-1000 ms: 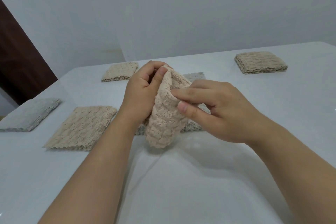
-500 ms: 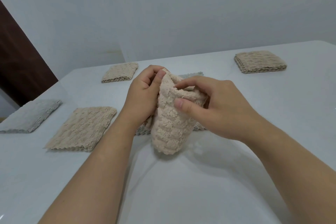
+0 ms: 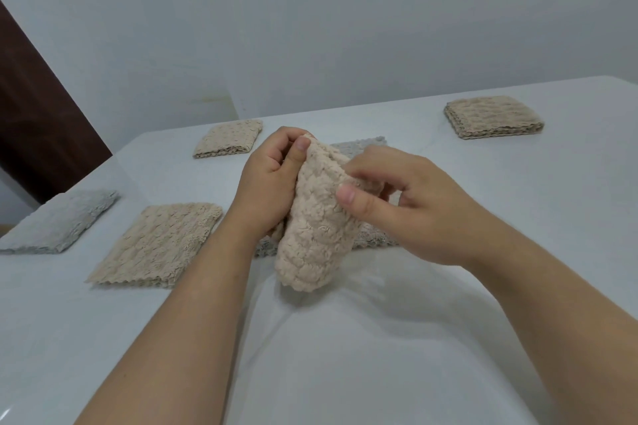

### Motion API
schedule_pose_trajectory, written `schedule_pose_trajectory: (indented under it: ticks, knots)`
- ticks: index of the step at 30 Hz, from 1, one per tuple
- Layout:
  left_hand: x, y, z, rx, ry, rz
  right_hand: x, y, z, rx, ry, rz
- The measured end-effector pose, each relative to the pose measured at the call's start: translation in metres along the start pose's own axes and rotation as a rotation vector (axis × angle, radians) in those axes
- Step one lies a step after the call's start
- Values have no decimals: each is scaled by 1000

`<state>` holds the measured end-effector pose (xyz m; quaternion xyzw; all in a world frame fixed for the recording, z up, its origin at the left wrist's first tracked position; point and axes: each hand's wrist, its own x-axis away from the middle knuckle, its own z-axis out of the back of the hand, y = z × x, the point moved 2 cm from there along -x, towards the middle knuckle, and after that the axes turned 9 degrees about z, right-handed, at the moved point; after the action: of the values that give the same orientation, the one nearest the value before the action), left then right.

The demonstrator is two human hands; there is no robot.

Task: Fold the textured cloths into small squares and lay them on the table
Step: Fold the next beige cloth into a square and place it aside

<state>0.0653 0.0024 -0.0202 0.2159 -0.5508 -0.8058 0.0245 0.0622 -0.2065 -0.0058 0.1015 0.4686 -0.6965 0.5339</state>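
Beige cloth (image 3: pixel 316 235) pinched between left hand (image 3: pixel 267 183) and right hand (image 3: pixel 411 203) fingers

Grey cloth (image 3: pixel 359 147) behind held beige cloth (image 3: pixel 314 238) mostly hidden; far left of it, second grey cloth (image 3: pixel 58 221) clipped by frame edge.
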Motion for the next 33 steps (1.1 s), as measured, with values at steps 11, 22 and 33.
schedule_pose_trajectory:
  ticks: [11, 22, 33]
  knots:
    - [0, 0, -3, 26, 39, 10, 0, 4, 3, 124, 220, -115]
    - [0, 1, -6, 4, 173, 48, 3, 25, 8, 199, 414, -409]
    - [5, 6, -11, -54, 168, 58, 5, 40, 10, 178, 400, -470]
